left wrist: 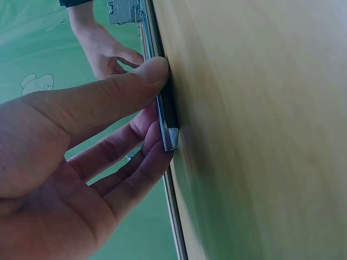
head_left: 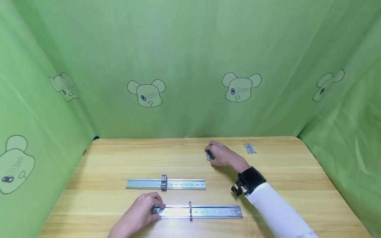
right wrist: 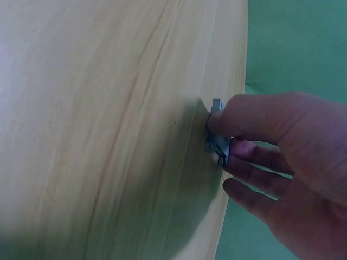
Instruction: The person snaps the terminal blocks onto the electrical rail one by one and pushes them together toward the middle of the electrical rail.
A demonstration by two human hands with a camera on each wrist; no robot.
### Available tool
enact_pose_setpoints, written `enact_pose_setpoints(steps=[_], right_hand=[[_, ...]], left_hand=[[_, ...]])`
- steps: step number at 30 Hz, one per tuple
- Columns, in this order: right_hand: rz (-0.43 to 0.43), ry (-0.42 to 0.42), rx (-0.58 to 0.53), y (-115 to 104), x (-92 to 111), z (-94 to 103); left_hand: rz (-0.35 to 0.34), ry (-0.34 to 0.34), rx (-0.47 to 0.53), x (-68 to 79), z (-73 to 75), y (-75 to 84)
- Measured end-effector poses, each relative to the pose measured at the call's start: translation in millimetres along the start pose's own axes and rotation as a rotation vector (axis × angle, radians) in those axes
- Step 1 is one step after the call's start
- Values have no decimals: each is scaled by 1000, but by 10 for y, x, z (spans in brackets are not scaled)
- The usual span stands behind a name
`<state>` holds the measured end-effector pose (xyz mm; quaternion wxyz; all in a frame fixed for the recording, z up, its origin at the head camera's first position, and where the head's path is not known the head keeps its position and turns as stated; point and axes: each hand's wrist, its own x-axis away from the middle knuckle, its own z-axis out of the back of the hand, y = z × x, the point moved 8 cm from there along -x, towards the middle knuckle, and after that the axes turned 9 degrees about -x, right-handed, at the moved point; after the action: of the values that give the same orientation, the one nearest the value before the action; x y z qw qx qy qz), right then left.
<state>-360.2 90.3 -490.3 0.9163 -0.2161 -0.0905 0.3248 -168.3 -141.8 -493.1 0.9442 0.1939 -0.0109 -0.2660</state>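
My left hand (head_left: 143, 210) grips the left end of the nearer metal DIN rail (head_left: 217, 211), thumb on one long edge and fingers on the other, as the left wrist view shows. A thin grey terminal block (head_left: 190, 211) stands across this rail near its middle. Farther back on the table, my right hand (head_left: 219, 154) pinches another grey terminal block (right wrist: 218, 135) between thumb and fingers, close over the wood. Part of that block is hidden behind the thumb.
A second DIN rail (head_left: 186, 184) lies behind the first, with several terminal blocks (head_left: 164, 183) clustered on it. One more grey terminal block (head_left: 250, 148) lies at the back right of the wooden table (head_left: 285, 172). Green cloth walls (head_left: 190, 59) enclose the table's back and sides.
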Motion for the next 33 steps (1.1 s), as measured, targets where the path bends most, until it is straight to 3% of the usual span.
enact_pose_setpoints(steps=[6,12,21,29,33], right_hand=[[-38,-2,-64,-11,119,48],[-29,80,-157,-18,338,153],[9,214,-250,-3,861,283],[85,284,-373,-7,1348,212],[61,274,-500,13,1538,126]], left_hand=[[-4,1,6,5,-5,10],[-7,15,9,-3,-1,14],[-4,7,19,-1,-3,8],[-8,4,12,-6,-10,4],[-9,6,12,-9,-29,-3]])
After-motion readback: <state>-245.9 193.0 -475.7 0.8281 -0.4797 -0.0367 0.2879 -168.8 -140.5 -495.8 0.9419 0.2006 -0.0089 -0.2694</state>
